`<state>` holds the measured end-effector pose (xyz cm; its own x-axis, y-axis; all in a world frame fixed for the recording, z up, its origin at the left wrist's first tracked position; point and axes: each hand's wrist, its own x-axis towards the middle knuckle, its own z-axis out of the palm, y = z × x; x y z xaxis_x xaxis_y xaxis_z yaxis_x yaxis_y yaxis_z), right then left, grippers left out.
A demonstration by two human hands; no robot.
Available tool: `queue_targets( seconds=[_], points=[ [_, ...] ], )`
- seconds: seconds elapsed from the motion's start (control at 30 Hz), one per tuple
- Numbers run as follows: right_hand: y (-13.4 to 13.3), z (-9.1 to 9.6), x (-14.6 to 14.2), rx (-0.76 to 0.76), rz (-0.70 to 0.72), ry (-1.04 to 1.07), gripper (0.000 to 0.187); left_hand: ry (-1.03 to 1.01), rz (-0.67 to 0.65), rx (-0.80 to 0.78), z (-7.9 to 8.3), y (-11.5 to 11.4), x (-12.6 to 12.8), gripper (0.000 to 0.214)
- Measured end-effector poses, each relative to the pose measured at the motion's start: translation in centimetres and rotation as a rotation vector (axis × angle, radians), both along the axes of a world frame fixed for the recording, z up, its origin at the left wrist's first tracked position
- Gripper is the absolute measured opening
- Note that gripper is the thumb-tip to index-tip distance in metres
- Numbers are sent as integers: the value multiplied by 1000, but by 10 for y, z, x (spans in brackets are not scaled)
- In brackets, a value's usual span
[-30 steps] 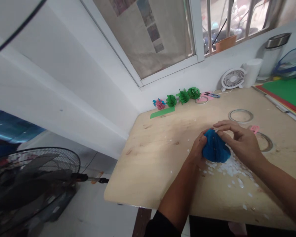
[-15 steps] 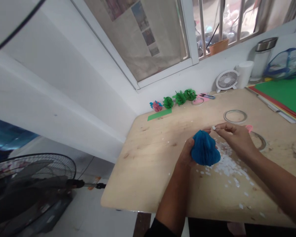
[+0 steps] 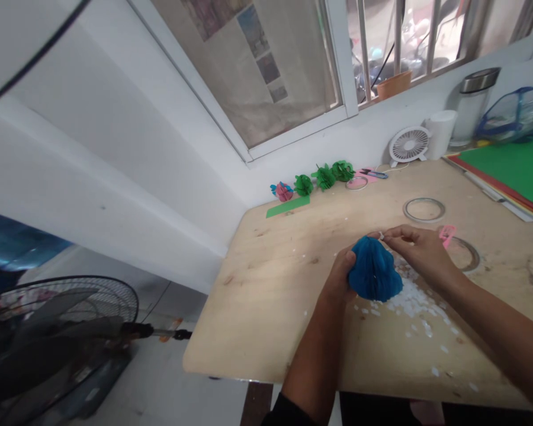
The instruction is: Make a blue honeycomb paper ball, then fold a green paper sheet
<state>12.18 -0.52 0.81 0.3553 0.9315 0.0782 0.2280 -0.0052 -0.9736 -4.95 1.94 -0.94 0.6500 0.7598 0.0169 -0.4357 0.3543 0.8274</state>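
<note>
A blue folded-paper ornament [image 3: 375, 272], layered like a honeycomb ball, is held above the table by my left hand [image 3: 341, 273]. The thumb shows at its left side; the other fingers are mostly hidden behind the paper. At the ornament's upper right, my right hand [image 3: 420, 248] pinches a small white paper-like bit [image 3: 381, 235] between thumb and forefinger. The bit is close to a fingertip of my left hand; whether they touch I cannot tell. Below both hands lies a scatter of small white pieces [image 3: 420, 302] on the wooden table.
Green paper ornaments [image 3: 324, 176] and a pink-and-blue one [image 3: 283, 190] line the wall behind a green strip [image 3: 288, 207]. Tape rolls [image 3: 424, 209], a pink clip-like piece [image 3: 447, 235], snips [image 3: 373, 173], a small fan [image 3: 409, 145] and coloured sheets [image 3: 513, 168] lie around. A floor fan [image 3: 62, 331] stands left.
My right hand has moved slightly left, bringing the white bit nearer the ornament. The blue ornament has shifted a little right and down and turned, showing a fold at its front.
</note>
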Motion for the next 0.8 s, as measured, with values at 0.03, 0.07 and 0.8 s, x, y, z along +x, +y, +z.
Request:
queue_targets(
  seconds=[0.03,0.07,0.8],
  points=[
    [0,0,0,-4,-6,-3,33,-4,-3,-3,0,0,0,95],
    [0,1,-1,-5,-13,-9,34,-7,-6,-5,0,0,0,95],
    [-5,1,-6,419,-139,-302,13,-106,40,-181,-2,7,6,65]
  ],
)
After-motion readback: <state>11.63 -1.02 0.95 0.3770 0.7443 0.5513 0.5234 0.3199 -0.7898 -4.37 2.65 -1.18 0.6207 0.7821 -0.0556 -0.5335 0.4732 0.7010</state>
